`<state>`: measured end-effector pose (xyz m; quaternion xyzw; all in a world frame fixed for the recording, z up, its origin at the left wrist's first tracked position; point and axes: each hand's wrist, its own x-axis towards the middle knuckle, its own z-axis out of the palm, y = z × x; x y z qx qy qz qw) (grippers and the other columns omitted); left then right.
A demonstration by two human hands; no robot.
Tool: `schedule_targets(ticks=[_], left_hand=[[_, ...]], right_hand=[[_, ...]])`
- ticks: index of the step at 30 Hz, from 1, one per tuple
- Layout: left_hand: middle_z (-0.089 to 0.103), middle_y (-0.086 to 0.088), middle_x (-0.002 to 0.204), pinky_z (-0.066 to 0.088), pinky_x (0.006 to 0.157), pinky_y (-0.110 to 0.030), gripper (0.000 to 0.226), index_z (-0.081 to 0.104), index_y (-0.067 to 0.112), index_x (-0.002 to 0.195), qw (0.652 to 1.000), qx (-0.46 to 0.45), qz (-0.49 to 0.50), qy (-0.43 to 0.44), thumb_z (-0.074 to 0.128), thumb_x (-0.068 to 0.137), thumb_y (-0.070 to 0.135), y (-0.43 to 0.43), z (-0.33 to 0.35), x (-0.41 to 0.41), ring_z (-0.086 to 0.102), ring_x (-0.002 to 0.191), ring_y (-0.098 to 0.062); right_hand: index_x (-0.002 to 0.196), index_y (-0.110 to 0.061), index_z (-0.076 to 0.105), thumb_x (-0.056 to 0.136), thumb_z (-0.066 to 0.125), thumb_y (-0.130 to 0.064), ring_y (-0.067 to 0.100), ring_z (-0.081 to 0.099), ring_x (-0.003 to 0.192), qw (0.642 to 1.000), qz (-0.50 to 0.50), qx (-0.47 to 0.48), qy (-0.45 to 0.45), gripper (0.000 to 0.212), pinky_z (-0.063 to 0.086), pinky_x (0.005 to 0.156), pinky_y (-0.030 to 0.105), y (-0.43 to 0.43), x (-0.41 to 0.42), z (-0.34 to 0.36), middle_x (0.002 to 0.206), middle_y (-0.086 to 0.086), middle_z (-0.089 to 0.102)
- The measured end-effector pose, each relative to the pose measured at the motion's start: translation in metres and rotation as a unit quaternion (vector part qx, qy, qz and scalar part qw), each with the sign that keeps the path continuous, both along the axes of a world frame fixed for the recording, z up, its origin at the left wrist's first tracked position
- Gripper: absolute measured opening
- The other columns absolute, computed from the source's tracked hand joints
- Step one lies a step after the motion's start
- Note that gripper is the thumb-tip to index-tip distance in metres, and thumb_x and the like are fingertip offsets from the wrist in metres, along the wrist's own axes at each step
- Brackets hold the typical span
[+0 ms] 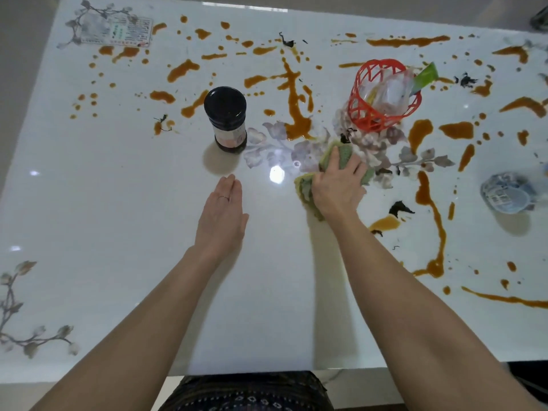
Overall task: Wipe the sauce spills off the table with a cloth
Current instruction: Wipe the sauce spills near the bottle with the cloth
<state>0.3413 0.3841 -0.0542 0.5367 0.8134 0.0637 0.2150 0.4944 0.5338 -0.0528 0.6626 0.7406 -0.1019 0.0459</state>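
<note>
Right grip (338, 185) clutches the cloth (344, 157) on the desk (118, 203), near sauce spills (296, 114). Left grip (222, 212) lies released, perhaps touching it

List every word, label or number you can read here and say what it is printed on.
Card, far left: rows of green, black and red print, too small and blurred to read.
Jar label: too blurred to read.
Green packet in the red basket: no legible print.
Blue-and-white cup: pattern only, no letters visible.
Nothing can be quoted.
</note>
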Motion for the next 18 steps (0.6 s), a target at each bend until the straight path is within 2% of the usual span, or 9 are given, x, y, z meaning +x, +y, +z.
schedule_targets(ticks=[4,8,10,12,14,18], left_hand=[[0.001,-0.014,0.157,0.01,0.119,-0.037,0.068,0.006,0.001,0.148,1.0,-0.003,-0.008,0.009,0.045,0.095,0.019,-0.001,-0.003,-0.001,0.0,0.145,-0.025],[0.003,-0.015,0.157,0.011,0.119,-0.038,0.068,0.009,0.0,0.147,1.0,0.002,-0.002,0.006,0.047,0.094,0.018,-0.001,-0.005,-0.003,0.002,0.145,-0.026],[0.005,-0.016,0.157,0.012,0.119,-0.038,0.069,0.011,0.0,0.147,1.0,0.008,-0.007,0.003,0.049,0.093,0.018,-0.001,-0.006,-0.004,0.004,0.145,-0.027],[0.005,-0.016,0.156,0.012,0.119,-0.037,0.069,0.011,0.0,0.147,1.0,0.008,-0.014,0.002,0.05,0.093,0.018,0.0,-0.006,-0.004,0.006,0.145,-0.027],[0.005,-0.015,0.157,0.011,0.119,-0.036,0.07,0.011,0.0,0.147,1.0,0.008,-0.014,0.005,0.05,0.093,0.018,0.0,-0.006,-0.004,0.005,0.145,-0.026],[0.005,-0.016,0.156,0.012,0.119,-0.036,0.07,0.011,-0.001,0.147,1.0,0.007,-0.008,0.012,0.051,0.093,0.017,0.001,-0.007,-0.004,0.006,0.145,-0.027]], right_hand=[[0.153,-0.019,0.015,0.096,0.041,-0.034,0.038,0.017,0.137,0.997,-0.068,-0.018,-0.021,0.064,0.038,0.097,0.051,-0.011,-0.004,0.001,0.154,0.019,0.011],[0.154,-0.021,0.003,0.098,0.04,-0.031,0.036,0.012,0.14,0.997,0.039,-0.05,-0.045,0.068,0.037,0.099,0.05,-0.061,-0.012,-0.002,0.158,0.017,0.004],[0.154,-0.024,0.006,0.098,0.04,-0.033,0.035,0.015,0.139,0.996,0.073,-0.037,-0.034,0.066,0.041,0.095,0.049,-0.059,0.005,-0.004,0.159,0.014,0.007],[0.154,-0.024,0.012,0.098,0.04,-0.032,0.035,0.018,0.137,0.999,0.038,-0.01,-0.017,0.063,0.044,0.089,0.049,-0.041,0.026,-0.004,0.157,0.014,0.013],[0.154,-0.022,0.014,0.098,0.04,-0.03,0.037,0.017,0.137,1.0,-0.022,-0.009,-0.01,0.063,0.043,0.091,0.051,-0.028,0.037,-0.001,0.156,0.015,0.013],[0.155,-0.02,0.001,0.098,0.04,-0.027,0.038,0.009,0.142,0.997,-0.036,-0.065,-0.038,0.069,0.036,0.099,0.053,-0.059,0.023,0.006,0.16,0.016,-0.001]])
